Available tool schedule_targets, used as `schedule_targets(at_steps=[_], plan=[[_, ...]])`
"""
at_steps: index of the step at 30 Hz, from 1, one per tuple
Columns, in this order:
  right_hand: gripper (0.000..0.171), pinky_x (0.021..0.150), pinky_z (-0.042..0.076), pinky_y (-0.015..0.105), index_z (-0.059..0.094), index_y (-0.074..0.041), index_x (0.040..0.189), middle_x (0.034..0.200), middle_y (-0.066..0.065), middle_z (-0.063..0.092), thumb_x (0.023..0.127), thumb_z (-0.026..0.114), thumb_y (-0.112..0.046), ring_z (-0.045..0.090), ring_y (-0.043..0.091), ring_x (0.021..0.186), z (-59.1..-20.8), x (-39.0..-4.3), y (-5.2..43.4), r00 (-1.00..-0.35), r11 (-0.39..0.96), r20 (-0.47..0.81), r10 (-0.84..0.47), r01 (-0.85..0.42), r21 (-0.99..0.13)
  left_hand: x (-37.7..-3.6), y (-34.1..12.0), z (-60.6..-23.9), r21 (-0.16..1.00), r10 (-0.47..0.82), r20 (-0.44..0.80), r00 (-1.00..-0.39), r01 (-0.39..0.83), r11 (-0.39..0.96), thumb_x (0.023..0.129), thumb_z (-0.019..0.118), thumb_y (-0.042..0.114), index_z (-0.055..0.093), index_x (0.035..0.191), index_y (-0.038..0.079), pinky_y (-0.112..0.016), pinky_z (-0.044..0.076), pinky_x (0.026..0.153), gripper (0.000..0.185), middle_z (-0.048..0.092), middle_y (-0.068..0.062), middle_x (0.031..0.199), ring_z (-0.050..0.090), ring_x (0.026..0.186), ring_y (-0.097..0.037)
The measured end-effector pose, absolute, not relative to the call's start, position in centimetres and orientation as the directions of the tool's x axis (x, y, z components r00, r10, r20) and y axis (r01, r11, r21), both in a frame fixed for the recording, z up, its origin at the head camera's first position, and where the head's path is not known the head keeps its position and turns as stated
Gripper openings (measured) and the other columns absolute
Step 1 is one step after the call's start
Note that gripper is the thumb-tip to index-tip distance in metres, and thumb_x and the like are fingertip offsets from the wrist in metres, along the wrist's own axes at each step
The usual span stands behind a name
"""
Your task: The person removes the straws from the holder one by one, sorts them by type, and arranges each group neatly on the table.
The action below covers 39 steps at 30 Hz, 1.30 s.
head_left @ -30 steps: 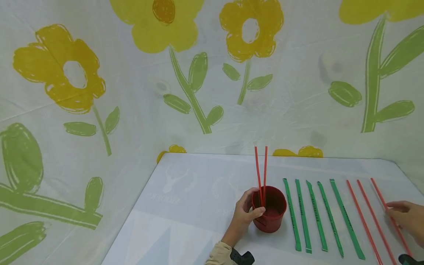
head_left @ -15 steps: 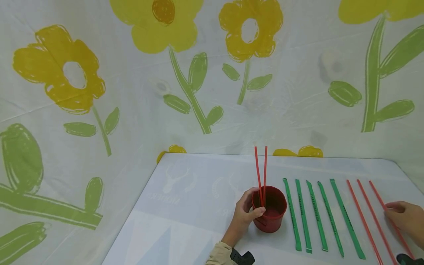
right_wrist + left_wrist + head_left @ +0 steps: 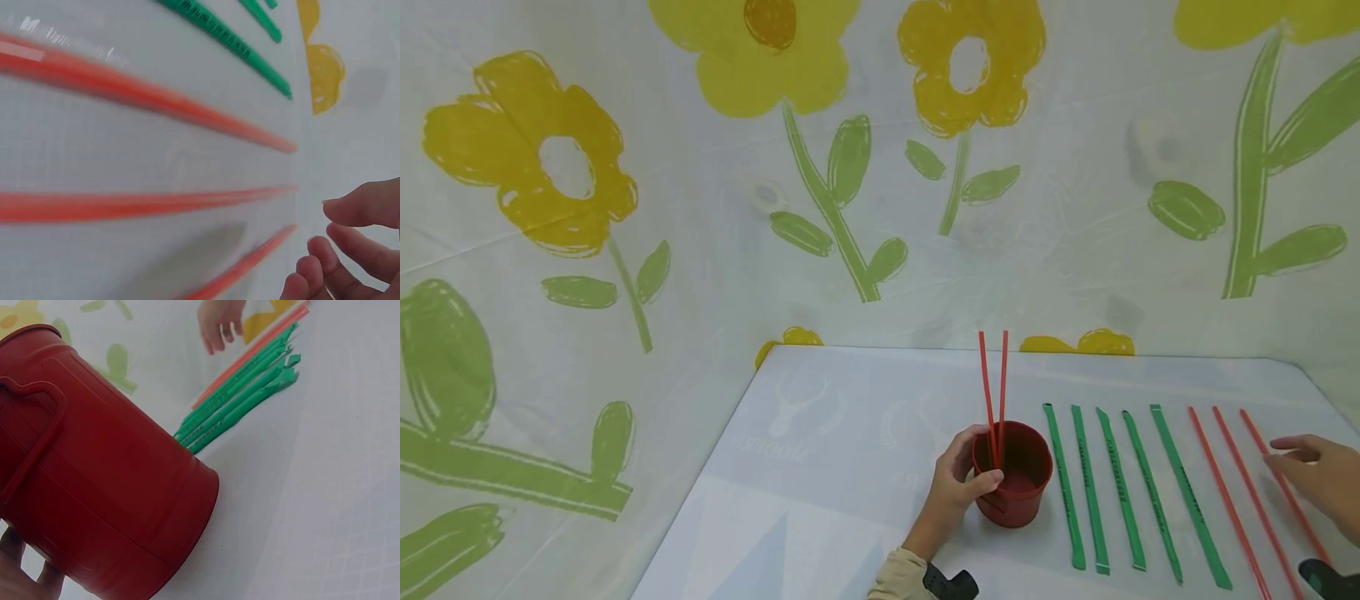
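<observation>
My left hand [image 3: 953, 487] grips a small red bucket [image 3: 1017, 502] by its left side, thumb over the rim. Two red straws [image 3: 986, 375] stand upright inside it, leaning on the rim by the fingers. The bucket [image 3: 119, 462] fills much of the left wrist view, with fingertips [image 3: 50, 578] behind it. At the far right, my right hand [image 3: 1318, 475] hovers over the rightmost red straw [image 3: 1303, 525]. In the right wrist view the thumb and fingers of my right hand [image 3: 350, 244] are spread and hold nothing; that straw [image 3: 250, 265] lies apart from them.
Several green wrapped straws [image 3: 1120, 492] lie side by side right of the bucket. Beyond them are two more red straws [image 3: 1225, 492], roughly parallel. The white table [image 3: 820, 475] ends at the back against a flower-printed curtain [image 3: 1060, 233].
My right hand has let go of the rightmost red straw and risen off it, fingers spreading. That straw's far end first shifted slightly left. The left hand and bucket hold still.
</observation>
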State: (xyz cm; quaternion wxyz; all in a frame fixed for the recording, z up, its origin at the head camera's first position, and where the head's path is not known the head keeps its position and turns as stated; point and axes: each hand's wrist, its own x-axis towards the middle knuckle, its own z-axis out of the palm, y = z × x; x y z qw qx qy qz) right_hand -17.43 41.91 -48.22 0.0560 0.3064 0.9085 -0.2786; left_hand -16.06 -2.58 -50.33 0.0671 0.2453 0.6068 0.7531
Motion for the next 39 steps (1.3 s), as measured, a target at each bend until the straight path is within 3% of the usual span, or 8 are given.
schedule_targets(at_steps=[8,14,18,21,23,32,35,39], plan=[[0.048,0.062,0.046,0.046,0.039,0.017,0.123,0.107,0.038,0.044,0.091,0.058,-0.014,0.047,0.048,0.091,-45.4,-17.1,39.3,-0.908,0.718,-0.114,0.403,0.391,-0.575,-16.2,-2.6,-50.4,0.945,0.399,0.294,-0.869,0.203,-0.254,0.086,0.064,0.024,0.043,0.137,0.019,-0.033,0.037,0.103,0.055,0.050,-0.003,0.135,0.045,0.125,-0.022],[0.046,0.051,0.050,0.031,0.046,0.016,0.118,0.101,0.034,0.052,0.091,0.060,-0.018,0.055,0.042,0.084,-43.7,-17.0,37.8,-0.961,0.768,0.042,0.275,0.193,-0.610,-16.4,-2.7,-50.5,0.950,0.405,0.286,-0.869,0.203,-0.237,0.087,0.062,0.021,0.042,0.138,0.016,-0.034,0.037,0.103,0.056,0.049,-0.004,0.136,0.045,0.125,-0.022],[0.043,0.049,0.046,0.023,0.053,0.013,0.115,0.099,0.029,0.057,0.091,0.062,-0.022,0.058,0.012,0.071,-42.5,-16.9,36.4,-0.969,0.785,0.142,0.201,0.073,-0.615,-16.4,-2.7,-50.4,0.951,0.402,0.284,-0.870,0.203,-0.232,0.087,0.062,0.022,0.041,0.138,0.018,-0.034,0.038,0.102,0.056,0.049,-0.002,0.136,0.045,0.124,-0.022],[0.043,0.049,0.045,0.021,0.056,0.010,0.114,0.099,0.027,0.059,0.091,0.062,-0.026,0.046,-0.011,0.066,-41.8,-16.8,35.1,-0.971,0.782,0.180,0.156,0.010,-0.624,-16.4,-2.7,-50.3,0.950,0.396,0.287,-0.872,0.207,-0.234,0.087,0.063,0.023,0.042,0.137,0.020,-0.034,0.038,0.102,0.055,0.049,-0.001,0.136,0.045,0.124,-0.021],[0.044,0.051,0.046,0.020,0.056,0.009,0.116,0.101,0.025,0.060,0.092,0.061,-0.027,0.042,-0.016,0.066,-41.3,-16.7,34.2,-0.975,0.765,0.183,0.130,-0.019,-0.643,-16.3,-2.6,-50.2,0.949,0.395,0.291,-0.871,0.210,-0.236,0.087,0.062,0.024,0.043,0.137,0.020,-0.034,0.039,0.102,0.054,0.050,-0.002,0.136,0.045,0.124,-0.021],[0.035,0.057,0.050,0.021,0.059,0.001,0.116,0.091,-0.004,0.064,0.091,0.063,-0.023,0.054,-0.008,0.074,-39.0,-16.8,30.4,-0.966,0.681,0.258,-0.019,-0.202,-0.704,-16.4,-2.6,-50.4,0.942,0.391,0.309,-0.867,0.223,-0.251,0.087,0.063,0.025,0.044,0.137,0.020,-0.033,0.038,0.102,0.054,0.050,-0.002,0.135,0.045,0.125,-0.022],[0.034,0.059,0.050,0.021,0.059,-0.001,0.116,0.094,-0.004,0.064,0.091,0.064,-0.022,0.056,-0.005,0.077,-38.3,-16.8,29.1,-0.962,0.654,0.269,-0.045,-0.232,-0.720,-16.4,-2.6,-50.5,0.945,0.393,0.300,-0.869,0.216,-0.246,0.087,0.063,0.025,0.044,0.137,0.021,-0.033,0.038,0.102,0.054,0.050,-0.002,0.135,0.045,0.124,-0.022],[0.034,0.061,0.052,0.021,0.059,-0.001,0.116,0.101,0.008,0.064,0.091,0.063,-0.023,0.057,-0.004,0.078,-37.7,-16.9,27.1,-0.965,0.632,0.257,-0.053,-0.232,-0.740,-16.3,-2.6,-50.7,0.948,0.393,0.290,-0.873,0.205,-0.245,0.086,0.063,0.025,0.044,0.136,0.021,-0.033,0.038,0.102,0.054,0.050,-0.002,0.135,0.046,0.124,-0.022]])
